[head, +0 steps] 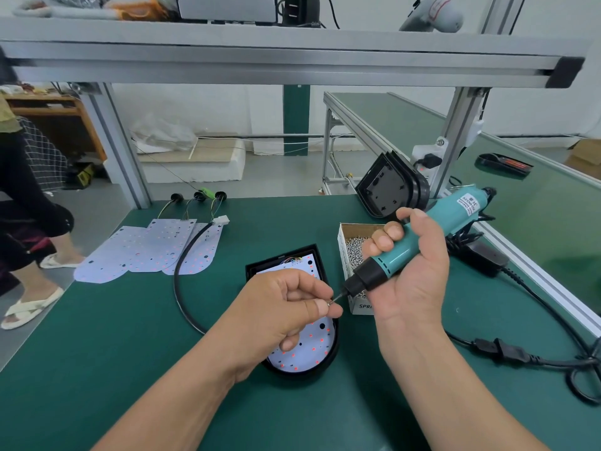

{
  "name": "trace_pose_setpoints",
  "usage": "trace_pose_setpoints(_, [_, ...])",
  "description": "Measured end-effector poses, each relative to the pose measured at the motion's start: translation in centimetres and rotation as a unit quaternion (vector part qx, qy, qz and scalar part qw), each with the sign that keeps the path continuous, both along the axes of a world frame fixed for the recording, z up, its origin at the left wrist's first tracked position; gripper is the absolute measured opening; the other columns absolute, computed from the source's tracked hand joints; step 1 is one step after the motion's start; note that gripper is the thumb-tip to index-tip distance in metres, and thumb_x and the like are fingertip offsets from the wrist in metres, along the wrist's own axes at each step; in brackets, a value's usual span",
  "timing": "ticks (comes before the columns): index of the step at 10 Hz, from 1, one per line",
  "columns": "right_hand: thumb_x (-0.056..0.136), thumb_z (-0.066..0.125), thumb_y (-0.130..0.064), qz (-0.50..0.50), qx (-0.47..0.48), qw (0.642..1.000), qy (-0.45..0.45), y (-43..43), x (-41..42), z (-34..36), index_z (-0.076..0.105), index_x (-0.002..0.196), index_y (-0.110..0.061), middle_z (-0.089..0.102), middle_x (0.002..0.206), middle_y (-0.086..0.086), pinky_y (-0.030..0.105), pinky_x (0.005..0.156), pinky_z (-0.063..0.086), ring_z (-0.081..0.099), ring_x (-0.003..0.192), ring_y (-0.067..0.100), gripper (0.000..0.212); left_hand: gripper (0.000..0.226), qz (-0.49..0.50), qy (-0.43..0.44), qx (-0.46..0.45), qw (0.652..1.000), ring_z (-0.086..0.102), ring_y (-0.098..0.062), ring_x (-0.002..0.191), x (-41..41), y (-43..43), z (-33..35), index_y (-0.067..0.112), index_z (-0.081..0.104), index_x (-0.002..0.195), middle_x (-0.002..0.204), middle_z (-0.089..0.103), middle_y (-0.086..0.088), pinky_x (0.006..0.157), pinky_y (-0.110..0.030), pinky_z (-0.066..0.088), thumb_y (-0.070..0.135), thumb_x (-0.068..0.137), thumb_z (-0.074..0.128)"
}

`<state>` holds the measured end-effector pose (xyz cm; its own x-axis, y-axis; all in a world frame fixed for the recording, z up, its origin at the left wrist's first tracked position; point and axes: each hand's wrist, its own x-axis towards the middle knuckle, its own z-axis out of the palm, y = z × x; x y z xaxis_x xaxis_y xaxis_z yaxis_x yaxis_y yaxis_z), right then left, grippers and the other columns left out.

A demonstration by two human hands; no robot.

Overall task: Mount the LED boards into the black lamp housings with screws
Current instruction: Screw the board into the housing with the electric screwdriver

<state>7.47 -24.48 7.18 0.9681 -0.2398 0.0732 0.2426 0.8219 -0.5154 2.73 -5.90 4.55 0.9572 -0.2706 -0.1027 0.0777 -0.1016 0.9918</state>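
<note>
So my left hand (286, 307) pinched a screw (330, 303) at the bit of the electric screwdriver (419, 237) gripped in my right hand (414, 278), mid-worktop.

Materials — surface finish
Worktop (130, 353) matt green mat; lamp housing (331, 356) black plastic; screwdriver (419, 236) smooth teal plastic; box (344, 255) cardboard — screws (354, 252) shiny metal.

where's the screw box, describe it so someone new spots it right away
On the green table, look just right of the black lamp housing lying flat with a white LED board in it. Behind the right hand gripping the teal screwdriver sits a small open cardboard box. It is the only box on this table, filled with tiny silver screws.
</note>
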Motion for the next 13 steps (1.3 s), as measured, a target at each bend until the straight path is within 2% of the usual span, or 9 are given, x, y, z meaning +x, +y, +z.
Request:
trace_pose_setpoints(3, [0.099,0.061,-0.021,0.007,0.011,1.0,0.01,0.0,0.2,-0.1,0.061,0.094,-0.015,0.049,0.07,-0.002,0.025,0.053,0.044,0.046,0.056,0.013,0.007,0.024,-0.021,0.005,-0.011,1.0,0.03,-0.012,0.042,0.1,0.2,0.2,0.011,0.071,0.114,0.11,0.082,-0.005,0.049,-0.021,0.043,0.019,0.091,0.076])
trace_pose_setpoints(4, [0.098,0.061,-0.02,0.01,0.012,1.0,0.011,0.0,0.1,-0.1,0.061,0.095,-0.014,0.048,0.07,-0.001,0.025,0.053,0.044,0.046,0.057,0.013,0.007,0.017,-0.009,0.008,-0.019,1.0,0.031,-0.012,0.045,0.2,0.4,0.3,0.015,0.073,0.117,0.108,0.082,-0.007,0.047,-0.022,0.043,0.019,0.101,0.071])
trace_pose_setpoints(5, [0.097,0.062,-0.02,0.015,0.011,1.0,0.01,0.0,0.1,-0.2,0.061,0.095,-0.014,0.048,0.071,-0.001,0.025,0.054,0.044,0.046,0.057,0.013,0.007,0.012,0.064,0.0,0.001,0.998,0.034,-0.01,0.047,0.9,1.6,0.8,0.022,0.078,0.101,0.099,0.083,-0.005,0.045,-0.023,0.039,0.027,0.102,0.067])
trace_pose_setpoints(6, [0.097,0.062,-0.02,0.022,0.003,1.0,-0.001,0.2,0.0,-0.3,0.062,0.095,-0.014,0.048,0.071,-0.001,0.025,0.055,0.042,0.045,0.057,0.013,0.007,0.018,0.201,-0.073,0.216,0.953,0.057,-0.003,0.057,2.2,3.8,0.9,0.025,0.072,0.092,0.082,0.08,0.008,0.057,-0.028,0.042,0.039,0.101,0.066])
trace_pose_setpoints(7, [0.097,0.062,-0.021,0.032,-0.024,0.999,-0.017,0.6,-0.1,-0.4,0.063,0.096,-0.014,0.048,0.07,0.0,0.026,0.055,0.042,0.045,0.056,0.014,0.007,0.045,0.249,-0.068,0.358,0.897,0.061,-0.021,0.072,2.8,5.3,0.0,0.014,0.065,0.085,0.074,0.066,0.001,0.069,-0.036,0.049,0.058,0.095,0.066])
trace_pose_setpoints(8, [0.097,0.062,-0.021,0.048,-0.052,0.997,-0.024,1.1,-0.3,-0.7,0.066,0.099,-0.013,0.048,0.069,0.0,0.026,0.053,0.043,0.044,0.055,0.014,0.009,0.061,0.193,-0.036,0.364,0.911,0.032,-0.021,0.056,3.1,5.3,-1.0,0.014,0.042,0.067,0.061,0.034,0.0,0.057,-0.034,0.028,0.061,0.09,0.072])
trace_pose_setpoints(9, [0.098,0.061,-0.021,0.065,-0.072,0.995,-0.032,1.6,-0.5,-0.9,0.07,0.099,-0.014,0.048,0.068,0.0,0.026,0.052,0.042,0.045,0.054,0.015,0.012,0.061,0.164,0.025,0.234,0.958,0.021,-0.019,0.049,3.6,5.0,-1.5,0.017,0.039,0.065,0.059,0.025,0.004,0.049,-0.026,0.02,0.054,0.084,0.084])
trace_pose_setpoints(10, [0.094,0.06,-0.021,0.078,-0.094,0.991,-0.046,1.8,-0.6,-0.9,0.065,0.098,-0.013,0.047,0.067,0.001,0.027,0.051,0.043,0.046,0.052,0.016,0.01,0.048,0.138,0.065,0.184,0.971,0.028,-0.017,0.048,3.5,4.4,-1.8,0.002,0.066,0.083,0.066,0.04,-0.003,0.045,-0.024,0.023,0.045,0.083,0.087])
trace_pose_setpoints(13, [0.084,0.069,-0.023,0.119,-0.167,0.976,-0.078,2.4,-1.2,-1.1,0.064,0.096,-0.014,0.047,0.064,0.003,0.028,0.05,0.042,0.047,0.049,0.018,0.016,0.037,0.128,0.054,0.153,0.979,0.036,-0.019,0.054,3.6,3.5,-2.4,0.0,0.069,0.099,0.072,0.051,-0.005,0.046,-0.023,0.026,0.033,0.09,0.08])
